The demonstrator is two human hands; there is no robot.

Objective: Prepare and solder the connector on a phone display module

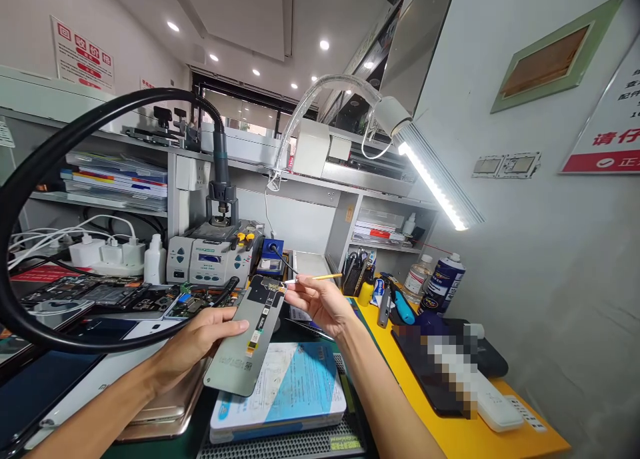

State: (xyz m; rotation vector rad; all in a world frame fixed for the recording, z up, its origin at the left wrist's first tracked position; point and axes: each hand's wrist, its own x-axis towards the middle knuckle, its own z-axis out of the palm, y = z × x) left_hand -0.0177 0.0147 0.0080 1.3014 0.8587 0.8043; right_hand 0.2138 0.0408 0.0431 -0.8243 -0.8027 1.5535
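My left hand (213, 329) is closed on the edge of a phone screen (235, 365), its thumb lying over the grey back. The screen is tilted, with a black section and flex cable showing on its back. Pinched in my right hand (323, 305) is a thin yellow stick tool (325, 276) with a pale tip. That tip is close to the connector at the top of the screen; I cannot tell whether they touch. Below the screen lies a white-and-blue box (300, 392).
A thick black hose (65, 122) loops on the left from a hot air station (210, 259). Several phones and circuit boards (110, 295) cover the left side. A lit lamp (433, 179) hangs at the right, above a spray can (443, 282) and a black phone (425, 372).
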